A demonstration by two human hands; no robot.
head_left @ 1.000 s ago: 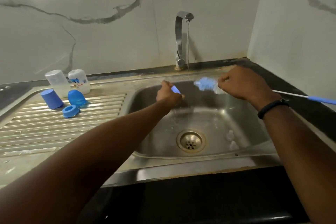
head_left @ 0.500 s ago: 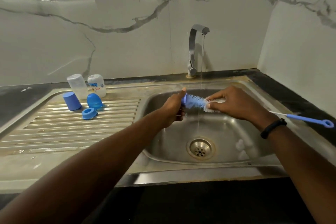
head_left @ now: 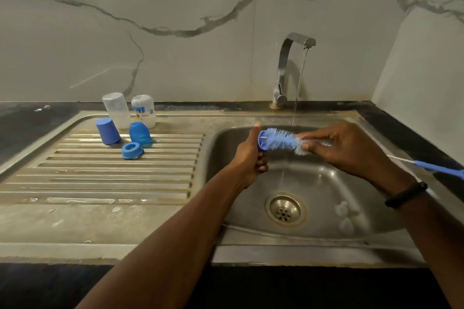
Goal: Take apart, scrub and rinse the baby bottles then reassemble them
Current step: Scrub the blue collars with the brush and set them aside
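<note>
Over the sink basin [head_left: 326,183], my left hand [head_left: 251,155] grips a small blue bottle ring [head_left: 263,140]. My right hand [head_left: 344,145] holds a blue bottle brush [head_left: 281,142] near its bristles, and the bristle tip is pushed into the ring. The brush's blue handle [head_left: 439,168] sticks out to the right. Two clear bottles [head_left: 116,110] [head_left: 143,110] stand upside down on the drainboard [head_left: 100,170]. In front of them are two blue caps [head_left: 108,131] [head_left: 139,134] and a blue ring [head_left: 132,150]. Two clear teats [head_left: 342,208] lie in the basin at the right.
The tap [head_left: 288,68] runs a thin stream of water into the sink behind my hands. The drain [head_left: 285,209] sits in the basin's middle. A dark counter [head_left: 25,120] surrounds the steel sink. Marble walls close off the back and right.
My hands came together over the basin, and the brush tip went into the ring held by my left hand. The view has shifted, so the sink sits lower in the frame.
</note>
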